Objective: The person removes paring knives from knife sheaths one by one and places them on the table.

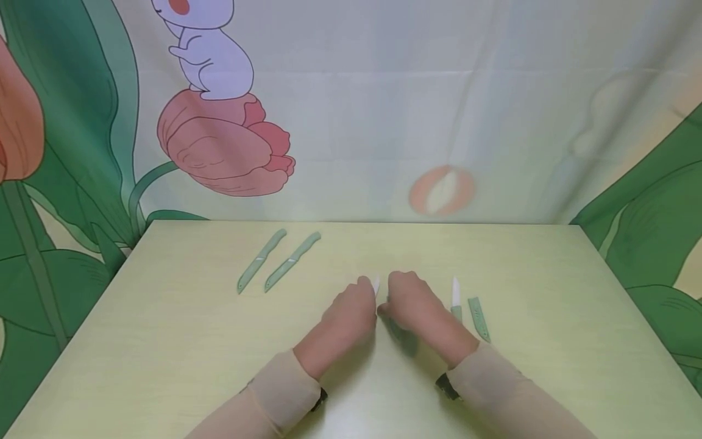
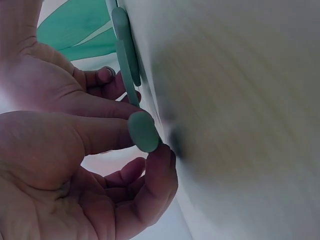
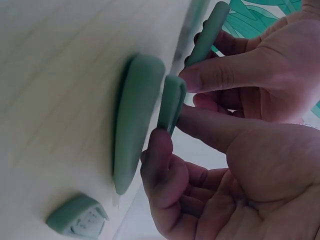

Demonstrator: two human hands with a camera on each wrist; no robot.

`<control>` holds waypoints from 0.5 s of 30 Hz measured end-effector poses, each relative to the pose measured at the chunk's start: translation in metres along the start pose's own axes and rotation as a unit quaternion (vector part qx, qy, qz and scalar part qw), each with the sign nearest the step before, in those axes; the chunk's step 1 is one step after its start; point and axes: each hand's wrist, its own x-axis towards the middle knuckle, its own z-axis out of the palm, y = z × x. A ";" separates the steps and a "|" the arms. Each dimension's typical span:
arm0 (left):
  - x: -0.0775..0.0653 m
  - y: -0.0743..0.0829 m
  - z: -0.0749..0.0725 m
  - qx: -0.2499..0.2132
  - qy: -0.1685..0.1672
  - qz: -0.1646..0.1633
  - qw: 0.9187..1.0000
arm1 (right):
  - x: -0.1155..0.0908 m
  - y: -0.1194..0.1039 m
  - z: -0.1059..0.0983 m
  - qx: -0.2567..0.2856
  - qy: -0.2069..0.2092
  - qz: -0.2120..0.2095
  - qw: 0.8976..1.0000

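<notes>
My left hand (image 1: 351,311) pinches a paring knife by its green handle (image 2: 143,132) between thumb and fingers. Its white blade (image 1: 376,285) points up beside the fingertips in the head view. Close by on the right, my right hand (image 1: 411,300) pinches a green blade sheath (image 3: 171,101), mostly covered by the hand in the head view. A gap separates sheath and blade. To the right of that hand, a second knife (image 1: 456,294) with a white blade lies bare on the table, its handle partly behind my forearm. Another green sheath (image 1: 479,318) lies next to it.
Two sheathed green knives (image 1: 261,261) (image 1: 292,262) lie side by side, slanted, at the back left of the pale table (image 1: 164,341). Behind the table's far edge hangs a curtain (image 1: 351,122) printed with flowers and a white animal.
</notes>
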 end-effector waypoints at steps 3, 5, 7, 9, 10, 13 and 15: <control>0.000 0.002 0.001 -0.001 -0.003 -0.004 1.000 | 0.000 -0.001 0.001 -0.007 -0.004 -0.002 1.000; 0.000 0.002 0.002 0.000 -0.001 -0.001 1.000 | 0.000 -0.001 0.002 -0.012 -0.006 -0.001 1.000; 0.000 0.002 0.003 0.000 0.002 0.002 1.000 | 0.000 -0.001 0.002 -0.017 -0.006 0.000 1.000; 0.000 0.003 0.004 -0.003 0.006 0.006 1.000 | 0.000 -0.001 0.002 -0.018 -0.005 0.002 1.000; 0.000 0.003 0.004 -0.005 0.007 0.007 1.000 | 0.001 -0.001 0.003 -0.020 -0.002 -0.001 1.000; 0.000 0.005 0.004 -0.010 0.009 0.008 1.000 | 0.001 -0.001 0.003 -0.024 0.001 -0.004 1.000; -0.001 0.006 0.004 -0.013 0.010 0.008 1.000 | 0.001 -0.001 0.003 -0.026 0.006 -0.009 1.000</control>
